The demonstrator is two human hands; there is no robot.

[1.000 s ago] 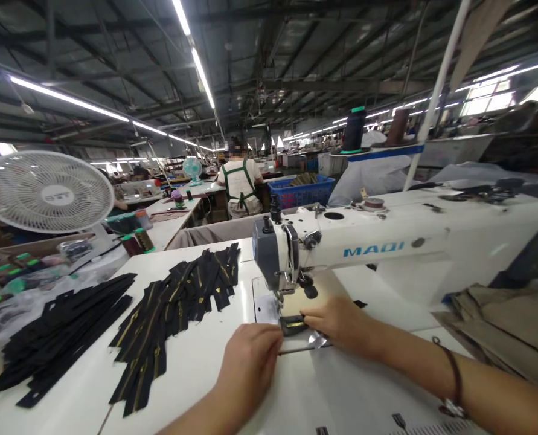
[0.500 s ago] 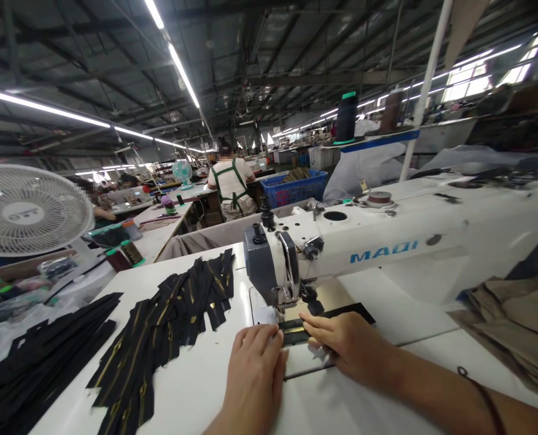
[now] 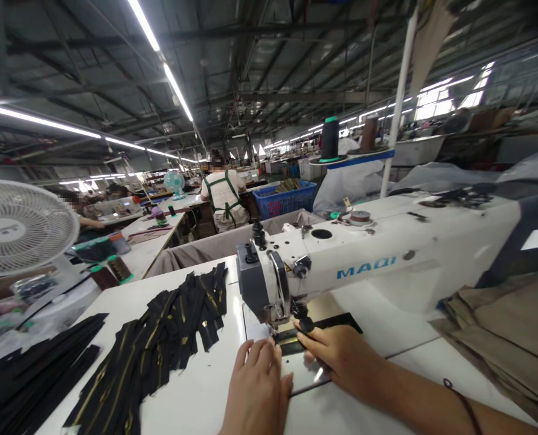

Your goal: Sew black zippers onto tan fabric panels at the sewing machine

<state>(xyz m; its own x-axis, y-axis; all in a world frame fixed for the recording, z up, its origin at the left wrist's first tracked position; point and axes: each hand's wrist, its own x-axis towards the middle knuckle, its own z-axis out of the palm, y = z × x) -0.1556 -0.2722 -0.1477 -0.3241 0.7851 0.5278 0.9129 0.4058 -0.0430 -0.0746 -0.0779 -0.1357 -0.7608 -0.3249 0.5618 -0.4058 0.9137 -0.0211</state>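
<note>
"Black fabric zipper strip with gold-coloured metal teeth [image 3: 289, 348]: what lies around it, biggest first?"

"A glossy white tabletop [image 3: 182, 402]. On it stands a long white sewing machine with a dark grey front and blue MAQI lettering [image 3: 368, 260]."

"And beside the machine?"

"To the right, a folded stack of tan cloth [image 3: 504, 320]. To the left, a loose spread of black zippers with gold-coloured teeth [image 3: 160, 338], many overlapping, and farther left a bundle of long black strips [image 3: 37, 368]."

"The hands?"

"Both bare, one on each side of the stitching area. The left hand [image 3: 254, 389] is palm down, fingers nearly together, the tips at the strip's left end. The right hand [image 3: 348, 359] reaches in with its index fingertip over the strip and its thumb just below."

"Is either one pinching it?"

"I cannot tell. The fingers are bent only a little, and the undersides are hidden."

"So where exactly is the strip?"

"Between the two hands, just in front of the needle area, lying flat beside a smooth beige sheet [image 3: 320, 308], with its row of teeth showing in the gap between the fingers."
</note>
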